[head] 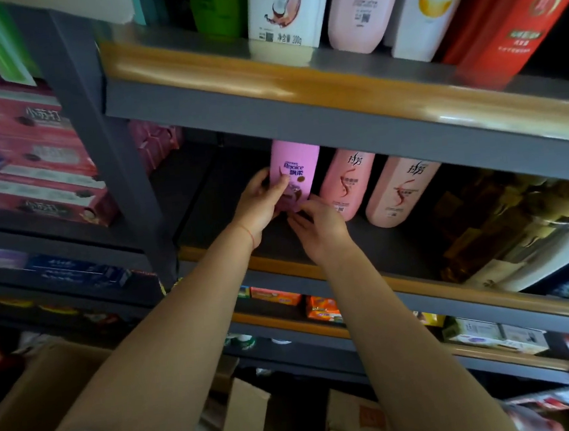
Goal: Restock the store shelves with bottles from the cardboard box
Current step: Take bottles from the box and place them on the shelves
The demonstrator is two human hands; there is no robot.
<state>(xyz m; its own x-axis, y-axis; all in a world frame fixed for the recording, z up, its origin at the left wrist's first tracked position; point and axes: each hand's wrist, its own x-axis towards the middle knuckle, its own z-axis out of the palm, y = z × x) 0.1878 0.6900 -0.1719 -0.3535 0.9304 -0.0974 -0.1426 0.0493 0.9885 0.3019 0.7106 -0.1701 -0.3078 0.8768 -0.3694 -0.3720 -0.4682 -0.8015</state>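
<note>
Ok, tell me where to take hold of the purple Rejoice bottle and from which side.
Grip the purple bottle low on its body, from the front and its open left side. It stands upright with the upper shelf close over its top and a pink bottle tight on its right. The left hand already holds it there.

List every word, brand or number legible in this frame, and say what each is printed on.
"Rejoice": purple bottle, gripped by the left hand and touched by the right hand.
"200g": white bottle on the upper shelf.
"小苏打": pink cartons, far left.
Pink bottles and other labels: too blurred.
</note>
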